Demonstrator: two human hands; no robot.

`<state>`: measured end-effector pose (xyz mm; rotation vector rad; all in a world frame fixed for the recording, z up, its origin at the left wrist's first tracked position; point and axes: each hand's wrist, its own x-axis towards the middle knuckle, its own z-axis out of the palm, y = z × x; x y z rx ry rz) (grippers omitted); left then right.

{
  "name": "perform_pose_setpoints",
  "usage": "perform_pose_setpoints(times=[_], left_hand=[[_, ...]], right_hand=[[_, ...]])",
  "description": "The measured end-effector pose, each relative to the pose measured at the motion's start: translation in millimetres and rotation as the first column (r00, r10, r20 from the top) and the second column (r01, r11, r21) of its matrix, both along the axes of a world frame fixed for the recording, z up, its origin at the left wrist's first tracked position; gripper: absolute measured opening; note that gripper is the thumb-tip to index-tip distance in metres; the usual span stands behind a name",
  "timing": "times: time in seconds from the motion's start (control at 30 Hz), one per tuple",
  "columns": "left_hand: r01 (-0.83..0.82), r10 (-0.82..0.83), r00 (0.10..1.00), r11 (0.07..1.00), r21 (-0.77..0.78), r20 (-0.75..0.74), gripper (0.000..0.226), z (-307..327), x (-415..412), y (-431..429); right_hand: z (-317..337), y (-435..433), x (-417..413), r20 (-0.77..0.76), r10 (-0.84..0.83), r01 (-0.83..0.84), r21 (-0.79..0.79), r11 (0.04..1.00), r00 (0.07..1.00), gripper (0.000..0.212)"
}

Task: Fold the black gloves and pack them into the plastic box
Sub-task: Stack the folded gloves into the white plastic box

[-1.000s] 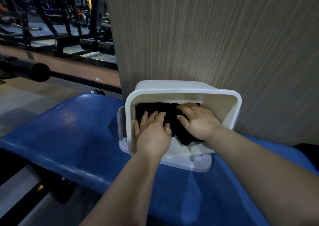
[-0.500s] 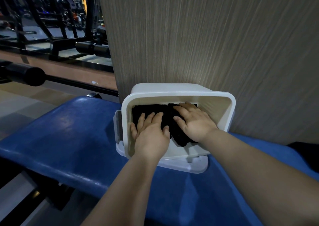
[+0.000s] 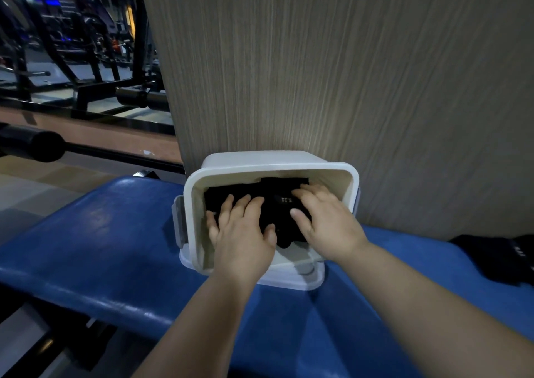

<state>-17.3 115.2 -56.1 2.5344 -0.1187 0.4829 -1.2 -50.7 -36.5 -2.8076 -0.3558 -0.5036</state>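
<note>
A white plastic box [image 3: 332, 165] stands on the blue padded bench [image 3: 101, 233], against a wood-grain wall. Folded black gloves [image 3: 277, 213] lie inside it; one shows a small light label. My left hand [image 3: 241, 233] lies flat on the left part of the gloves with straight fingers. My right hand [image 3: 325, 221] presses on the right part, fingers spread and straight. Both hands reach inside the box and hide much of the gloves. The box sits on a white lid or base [image 3: 291, 282].
More black fabric [image 3: 497, 256] lies on the bench at the far right. The wood-grain wall [image 3: 346, 74] rises right behind the box. Gym machines and a padded bar [image 3: 31, 145] stand at the left, beyond the bench edge.
Both hands stay flat on the gloves in the box. The right hand has slid a little to the right, uncovering the label on the glove. The view has shifted slightly.
</note>
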Motion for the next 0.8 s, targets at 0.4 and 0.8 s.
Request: perform_pose_setpoints(times=[0.4,0.8], left_hand=[[0.207,-0.207,0.978,0.978,0.019,-0.021,0.035,-35.6,-44.5,-75.6],[0.409,-0.417,0.893,0.909,-0.078,-0.170,0.029,-55.1,-58.8,-198.9]], right_hand=[[-55.9,-99.2,-86.8,-0.035,-0.159,0.159,-0.019,0.987,0.987,0.032],[-68.1,-213.7,-126.5,-0.258,-0.402,0.444,0.130,0.886,0.878,0.037]])
